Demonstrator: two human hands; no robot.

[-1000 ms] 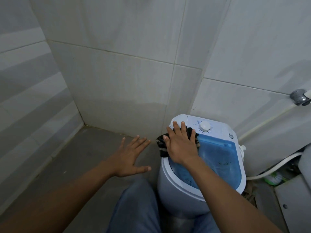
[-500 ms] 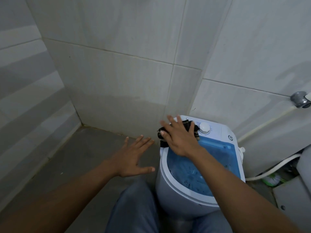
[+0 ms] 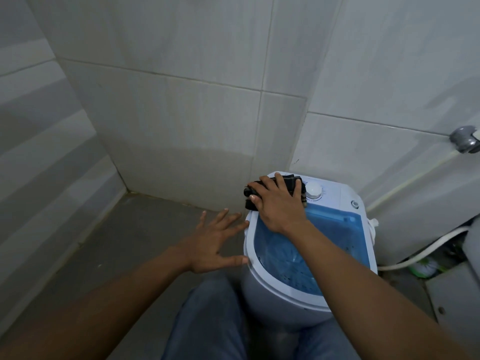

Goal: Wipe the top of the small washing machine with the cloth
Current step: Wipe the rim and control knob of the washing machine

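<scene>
The small white washing machine (image 3: 267, 294) stands in a tiled corner, with a see-through blue lid (image 3: 335, 237) and a white dial (image 3: 313, 190) on its back panel. My right hand (image 3: 278, 203) lies flat on a dark cloth (image 3: 293, 184) and presses it onto the machine's back left corner, just left of the dial. Most of the cloth is hidden under the palm. My left hand (image 3: 210, 242) hovers with spread fingers beside the machine's left rim, fingertips close to it, holding nothing.
Tiled walls close in behind and to the left. A grey floor (image 3: 109, 255) lies left of the machine. A white hose (image 3: 420, 255) runs along the wall at the right, under a metal tap (image 3: 465, 139). My legs in blue trousers (image 3: 207, 323) are below the machine.
My right hand has slid the cloth from the lid's front left edge back onto the white panel at the rear left corner. My left hand has drifted closer to the machine's rim.
</scene>
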